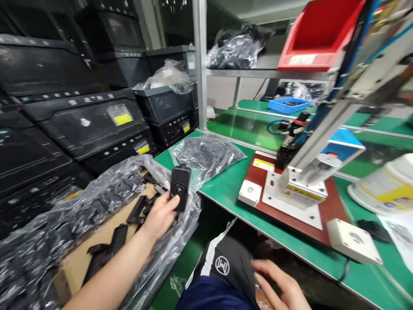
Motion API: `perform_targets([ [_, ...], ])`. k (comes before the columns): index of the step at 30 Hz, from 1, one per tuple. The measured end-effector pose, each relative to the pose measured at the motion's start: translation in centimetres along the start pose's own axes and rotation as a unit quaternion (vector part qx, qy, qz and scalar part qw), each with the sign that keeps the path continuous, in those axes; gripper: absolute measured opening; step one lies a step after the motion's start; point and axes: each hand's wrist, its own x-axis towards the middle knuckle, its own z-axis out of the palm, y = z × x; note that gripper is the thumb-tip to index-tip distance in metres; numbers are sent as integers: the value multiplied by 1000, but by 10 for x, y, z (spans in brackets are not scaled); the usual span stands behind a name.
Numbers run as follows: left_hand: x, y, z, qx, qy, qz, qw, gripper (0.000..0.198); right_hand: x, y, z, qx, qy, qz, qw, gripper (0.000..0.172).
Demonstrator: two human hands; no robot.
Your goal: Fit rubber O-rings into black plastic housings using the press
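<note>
My left hand grips the lower end of a black plastic housing with a ribbed upper face and a round detail in its middle. The housing is held upright above the edge of a plastic-lined box, where more black plastic parts lie on cardboard. My right hand is low beside my thigh, its fingers stretched out and slightly blurred, with nothing seen in it. A clear bag of dark parts lies on the green bench just beyond the housing.
A press fixture on a red-brown base stands on the green bench, with white button boxes at its front. A white tub is at the right. Black crates are stacked at left; a metal post rises behind.
</note>
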Motion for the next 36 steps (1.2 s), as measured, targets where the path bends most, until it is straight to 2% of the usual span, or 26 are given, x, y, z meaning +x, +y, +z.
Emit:
perform_targets([
  [2,-13,-6,61,-140,-99,-84,982,49,14,-49,2,-81,122,-146,978,47],
  [4,-28,-14,116,-208,-172,-149,951,46,27,-79,2,-163,186,-240,939,65],
  [5,-36,-18,139,-225,-197,-177,938,45,31,-86,1,-199,207,-260,922,71],
  [7,-50,-24,171,-229,-234,-218,920,43,34,-87,-5,-246,257,-257,898,75],
  [9,-57,-27,187,-185,-274,-209,920,42,30,-81,-16,-245,297,-249,889,73],
  [11,-56,-26,192,-91,-338,-131,928,41,21,-75,-32,-186,308,-249,899,69],
  [13,-47,-23,192,14,-404,-28,914,37,13,-75,-53,-76,307,-228,921,65],
  [14,-40,-21,192,53,-413,18,909,33,11,-76,-64,-11,304,-209,929,61],
  [15,-32,-18,193,70,-396,58,914,28,10,-79,-75,53,300,-186,934,57],
  [17,-15,-13,195,57,-297,133,944,28,11,-86,-93,163,291,-144,932,49],
  [18,-7,-11,197,42,-243,168,955,37,13,-89,-99,210,282,-125,928,47],
  [19,-1,-9,198,35,-216,196,956,50,15,-92,-102,257,271,-100,922,45],
  [20,3,-7,198,36,-225,215,950,63,17,-94,-103,305,257,-70,914,44],
  [21,5,-6,198,44,-254,228,939,69,19,-95,-100,358,242,-37,901,42],
  [23,2,-6,196,65,-315,255,912,61,21,-95,-90,474,185,47,860,40],
  [24,-2,-7,194,69,-325,270,904,53,21,-92,-83,530,141,96,831,45],
  [26,-12,-11,192,47,-310,280,908,45,20,-84,-67,616,33,185,765,65],
  [28,-23,-16,192,-12,-314,238,919,44,19,-71,-52,669,-60,235,703,83],
  [30,-34,-22,195,-81,-341,173,920,43,18,-57,-39,701,-111,247,659,93],
  [32,-43,-28,198,-106,-358,148,916,39,18,-44,-26,722,-147,251,627,96],
  [34,-50,-33,202,-85,-346,172,919,38,17,-33,-15,736,-163,248,608,92],
  [36,-55,-36,206,-43,-308,236,921,36,14,-25,-5,754,-144,236,597,80],
])
